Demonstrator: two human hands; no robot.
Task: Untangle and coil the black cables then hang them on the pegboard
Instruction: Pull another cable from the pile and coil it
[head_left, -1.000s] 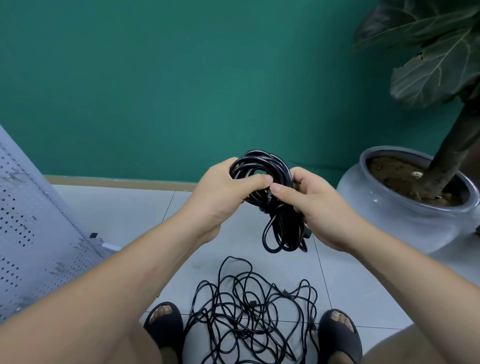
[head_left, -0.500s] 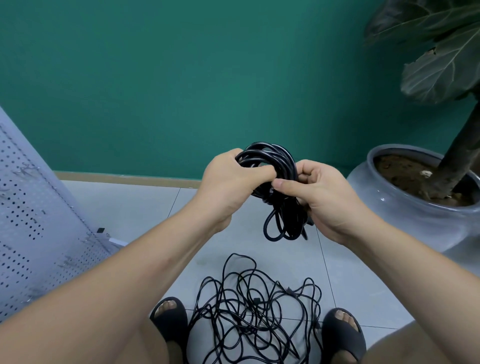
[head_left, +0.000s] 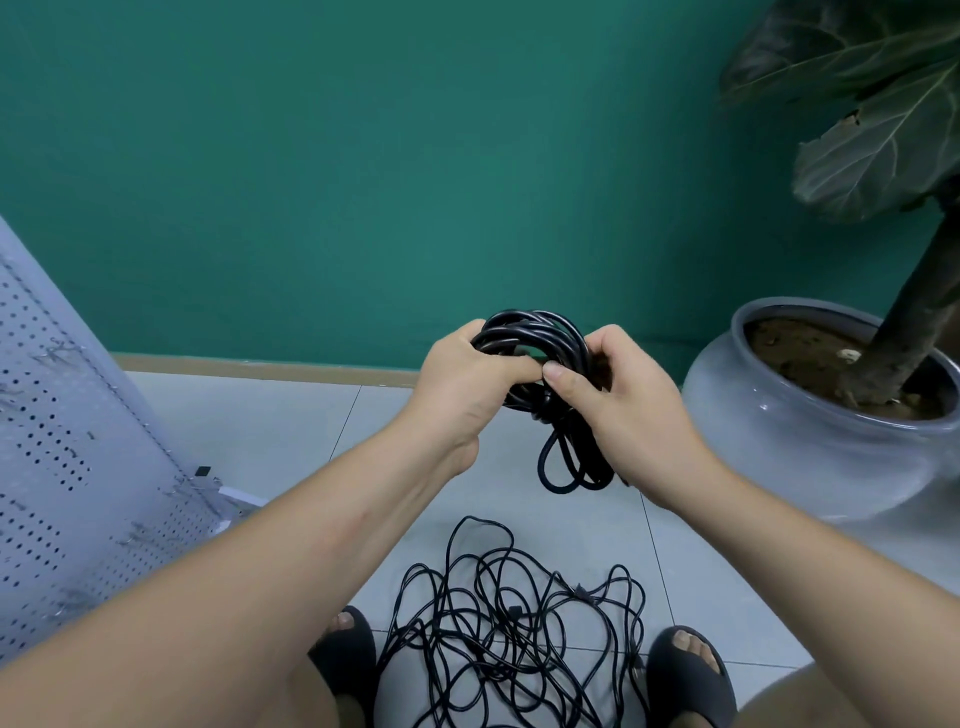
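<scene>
Left hand and right hand were thumb to thumb, both gripping the coiled cable between them, loops hanging roughly downward (middle's hard to see), pegboard off past the left hand.

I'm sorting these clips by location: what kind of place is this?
Probably an indoor room corner, perhaps a workshop or storage spot: pale floor tiles meet a teal wall, a perforated pegboard stands at the left, and a large potted plant at the right.
</scene>
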